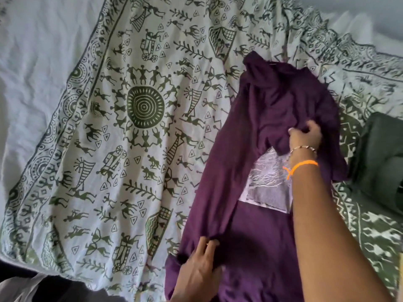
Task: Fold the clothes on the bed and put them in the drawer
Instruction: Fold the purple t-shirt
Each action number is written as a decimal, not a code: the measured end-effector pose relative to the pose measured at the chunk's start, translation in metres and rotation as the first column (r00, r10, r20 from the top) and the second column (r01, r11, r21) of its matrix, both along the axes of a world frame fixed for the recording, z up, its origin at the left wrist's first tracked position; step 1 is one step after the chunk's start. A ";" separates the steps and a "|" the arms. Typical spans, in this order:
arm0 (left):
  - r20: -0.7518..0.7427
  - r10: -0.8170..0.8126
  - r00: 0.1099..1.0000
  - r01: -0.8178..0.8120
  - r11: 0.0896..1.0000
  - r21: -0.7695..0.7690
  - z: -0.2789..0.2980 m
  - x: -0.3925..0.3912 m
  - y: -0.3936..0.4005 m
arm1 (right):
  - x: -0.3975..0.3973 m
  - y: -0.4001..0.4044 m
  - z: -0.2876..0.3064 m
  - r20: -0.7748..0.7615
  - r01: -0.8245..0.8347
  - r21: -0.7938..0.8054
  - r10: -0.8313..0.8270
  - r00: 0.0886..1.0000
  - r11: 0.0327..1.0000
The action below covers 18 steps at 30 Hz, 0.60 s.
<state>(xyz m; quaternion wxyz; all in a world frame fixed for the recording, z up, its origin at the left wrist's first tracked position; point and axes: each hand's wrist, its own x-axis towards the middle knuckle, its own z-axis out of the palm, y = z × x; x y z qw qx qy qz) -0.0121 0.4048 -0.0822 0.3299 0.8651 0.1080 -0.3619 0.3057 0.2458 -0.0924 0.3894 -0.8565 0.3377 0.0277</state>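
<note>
A purple shirt (272,110) with a white print lies right of centre on the bed (109,127); the right hand (305,136) pinches a fold at its middle, the left hand (200,264) pinches its near left edge. A dark garment (379,158) sits far right.

Purple shirt (272,110) on the patterned bedsheet (130,105)

The right hand (305,136) grips its folded part; the left hand (200,264) pinches its lower edge.

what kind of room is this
Most likely a bedroom. A printed bedsheet covers a wide, soft surface that looks like a bed, and the hands, left and right, are handling a purple shirt laid on it.
</note>
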 end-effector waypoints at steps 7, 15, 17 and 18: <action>0.327 0.221 0.919 -0.274 0.953 0.127 -0.012 0.054 0.016 | 0.005 0.045 0.001 0.005 -0.446 -0.355 0.479 0.878 0.822; 0.410 0.382 0.828 -0.403 0.915 -0.039 -0.032 0.172 0.029 | 0.110 0.084 0.004 0.197 -0.566 -0.186 0.594 0.780 0.803; 0.424 0.431 0.796 -0.447 0.892 -0.066 -0.036 0.200 0.029 | 0.126 0.092 -0.003 0.127 -0.603 -0.161 0.622 0.773 0.782; 0.412 0.433 0.801 -0.453 0.890 -0.054 -0.038 0.213 0.030 | 0.133 0.094 -0.007 0.063 -0.632 -0.178 0.650 0.758 0.754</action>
